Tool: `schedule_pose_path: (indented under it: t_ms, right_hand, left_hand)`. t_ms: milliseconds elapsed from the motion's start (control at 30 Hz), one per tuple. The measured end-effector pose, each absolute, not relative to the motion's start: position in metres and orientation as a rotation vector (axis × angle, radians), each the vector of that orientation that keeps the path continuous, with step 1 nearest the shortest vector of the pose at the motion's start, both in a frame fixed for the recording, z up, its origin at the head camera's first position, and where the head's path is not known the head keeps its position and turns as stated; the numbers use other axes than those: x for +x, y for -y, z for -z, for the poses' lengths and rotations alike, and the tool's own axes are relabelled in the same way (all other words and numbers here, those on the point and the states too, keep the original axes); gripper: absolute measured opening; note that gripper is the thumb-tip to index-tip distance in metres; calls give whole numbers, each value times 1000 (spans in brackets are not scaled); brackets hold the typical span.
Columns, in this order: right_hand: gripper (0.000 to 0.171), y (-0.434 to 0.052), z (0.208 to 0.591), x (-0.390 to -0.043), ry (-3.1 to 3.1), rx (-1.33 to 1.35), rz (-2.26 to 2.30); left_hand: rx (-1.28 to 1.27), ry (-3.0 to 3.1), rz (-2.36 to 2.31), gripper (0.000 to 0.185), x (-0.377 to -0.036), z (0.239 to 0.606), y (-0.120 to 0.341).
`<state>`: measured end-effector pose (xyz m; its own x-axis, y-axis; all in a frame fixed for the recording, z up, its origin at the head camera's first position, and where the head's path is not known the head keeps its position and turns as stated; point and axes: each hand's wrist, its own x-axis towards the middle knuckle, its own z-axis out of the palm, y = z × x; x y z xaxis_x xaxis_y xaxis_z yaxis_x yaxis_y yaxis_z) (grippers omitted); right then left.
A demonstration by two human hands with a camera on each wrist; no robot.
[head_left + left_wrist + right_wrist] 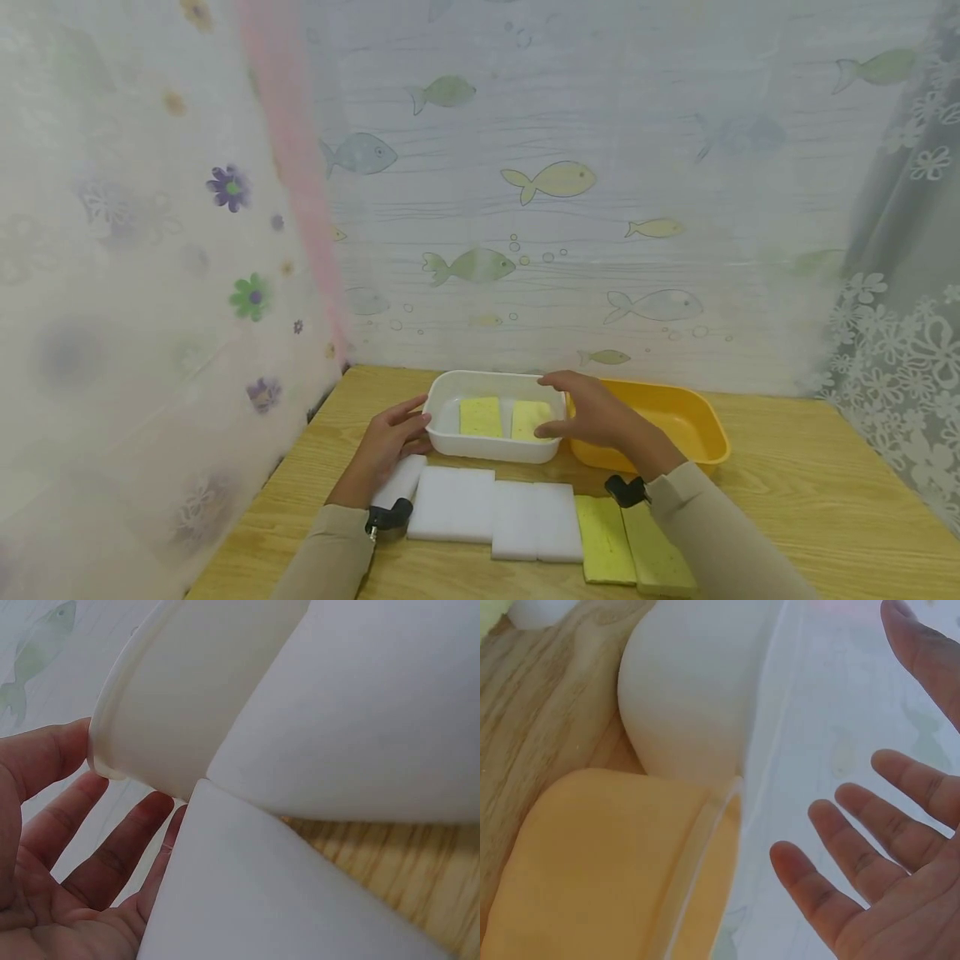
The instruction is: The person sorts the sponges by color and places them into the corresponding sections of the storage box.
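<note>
A white plastic basin (pixel 491 451) stands on the table and holds two pale yellow sponges, a left one (pixel 480 416) and a right one (pixel 529 419). At its left end my left hand (pixel 384 446) touches the rim, thumb and fingertips spread and loosely bent in the left wrist view. Over the basin's right end, my right hand (pixel 596 410) has thumb and fingers spread apart with nothing between them. Beside that hand stands an orange basin (pixel 607 847). A white sponge block (pixel 401 483) lies under the left wrist, partly hidden by it.
White sponge blocks (pixel 453 504) lie side by side along the front, with more (pixel 536 521) to their right. Two yellow sponges, one brighter (pixel 606 542) and one duller (pixel 654 546), continue the row below the right forearm. A fish-print curtain (pixel 555 250) hangs behind the table.
</note>
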<state>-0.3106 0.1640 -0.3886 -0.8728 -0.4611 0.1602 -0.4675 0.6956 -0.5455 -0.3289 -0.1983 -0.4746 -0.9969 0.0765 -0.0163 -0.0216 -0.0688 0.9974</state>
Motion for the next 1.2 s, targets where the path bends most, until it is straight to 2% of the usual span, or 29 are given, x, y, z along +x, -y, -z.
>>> schedule_pose_path:
  t_ms: [600, 1200]
  right_hand:
    - [76, -196, 406, -275, 2621, 906, -966]
    - [69, -236, 426, -227, 2512, 890, -906]
  left_hand:
    - [38, -2070, -2269, 51, -330, 478, 199]
    - [47, -2091, -2261, 53, -330, 478, 200]
